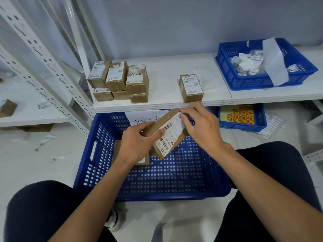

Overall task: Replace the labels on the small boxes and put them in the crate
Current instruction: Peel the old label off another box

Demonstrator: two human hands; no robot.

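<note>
A small brown cardboard box (158,124) is held tilted above the big blue crate (157,187). My left hand (138,144) grips the box's near-left end. My right hand (201,126) pinches the far edge of the white barcode label (170,134) on the box's top face. Another brown box (141,163) lies in the crate, mostly hidden under my left hand. On the white shelf (166,70) stand a stack of several labelled boxes (118,79) at the left and one single box (191,88) near the middle.
A blue tray (244,81) with crumpled labels and a strip of backing paper sits on the shelf at the right. A lower blue tray (258,123) holds yellow-red stickers. Shelf uprights (52,81) rise at the left. My knees flank the crate.
</note>
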